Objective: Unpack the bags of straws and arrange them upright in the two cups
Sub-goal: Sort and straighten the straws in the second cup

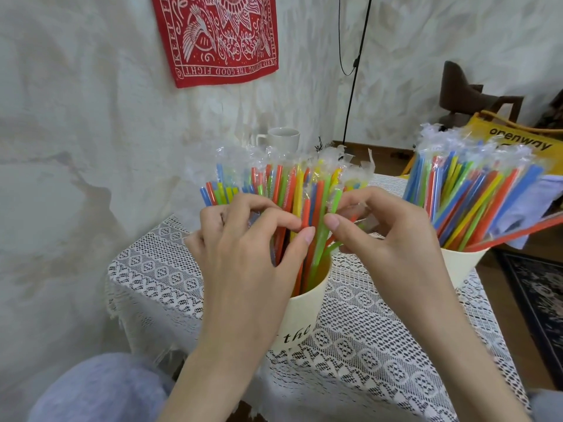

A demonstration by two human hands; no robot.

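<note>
A cream cup (pixel 300 318) with black lettering stands at the middle of the table, full of upright coloured straws (pixel 292 187) in clear wrappers. My left hand (pixel 243 248) curls round the left side of this bunch, thumb and forefinger pinching a straw. My right hand (pixel 380 236) pinches green straws on the right side of the same bunch. A second cream cup (pixel 460 266) at the right holds another bunch of wrapped straws (pixel 469 196) that fans out to the right.
A white lace cloth (pixel 158 278) covers the small table. A white mug (pixel 281 140) stands at the back. A yellow bag (pixel 518 135) and a dark chair (pixel 466 86) lie beyond the right cup. My knee (pixel 100 388) is at the lower left.
</note>
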